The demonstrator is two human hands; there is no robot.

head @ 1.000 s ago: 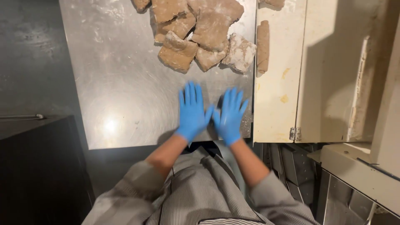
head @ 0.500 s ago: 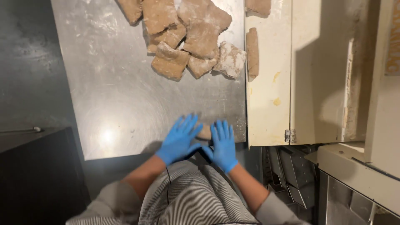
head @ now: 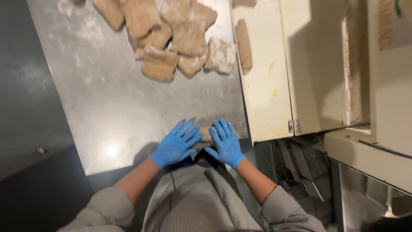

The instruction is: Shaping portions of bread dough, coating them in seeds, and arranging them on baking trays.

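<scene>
At the near edge of a steel counter [head: 107, 107], two hands in blue gloves lie flat, fingers spread, over a small piece of brown dough [head: 205, 133]. Both palms face down. The left hand [head: 177, 144] rests on the dough's left end and the right hand [head: 225, 143] on its right end, so only a short strip of the piece shows between them (the rest is hidden under the gloves). Neither grip is clenched: the fingers are stretched out and released, pressing on the piece rather than curling around it. Bare forearms run back from the gloves to rolled grey sleeves [head: 283, 210], and a striped apron [head: 193, 206] fills the bottom of the view.

Farther up the counter, well apart from the hands, a heap of flour-dusted dough slabs [head: 171, 38] lies tumbled together, some overlapping, with traces of flour scattered on the metal around them. Just beside the heap, to the right, one narrow dough strip [head: 243, 45] sits on the cream-coloured surface of a machine [head: 274, 86] that butts against the counter's right edge. A small hinge [head: 293, 126] shows at that surface's near corner. Below it, dark metal parts stand in shadow, too dim to make out. A dark floor [head: 25, 86] runs along the counter's left side.
</scene>
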